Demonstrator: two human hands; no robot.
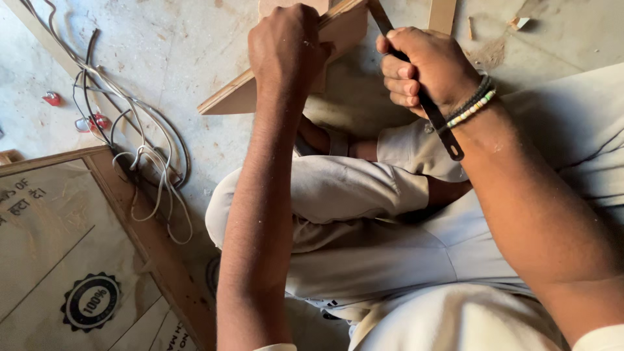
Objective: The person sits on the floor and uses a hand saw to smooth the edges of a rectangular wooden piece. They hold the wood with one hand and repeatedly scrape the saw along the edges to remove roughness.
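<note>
1. Your left hand (286, 49) is closed, knuckles up, pressing down on the wooden board (244, 91) at the far centre of the floor.
2. Your right hand (426, 68) is in a tight fist around a dark flat blade (434, 117). One end pokes out below the wrist; the far end runs up toward the board edge.
3. The board lies tilted on the concrete floor (182, 45), just beyond your knees. Whether the blade tip touches it, can't tell; your hands hide it.
4. Beaded bracelets (473, 104) sit on your right wrist.
5. You sit on the floor in light trousers (351, 195), legs folded under your arms.
6. A cable tangle (140, 149) lies on the floor at left, near two small red bits (94, 121).
7. A framed panel (58, 247) with a round black stamp is at near left.
8. Wood strips and chips (442, 13) lie at far right.
</note>
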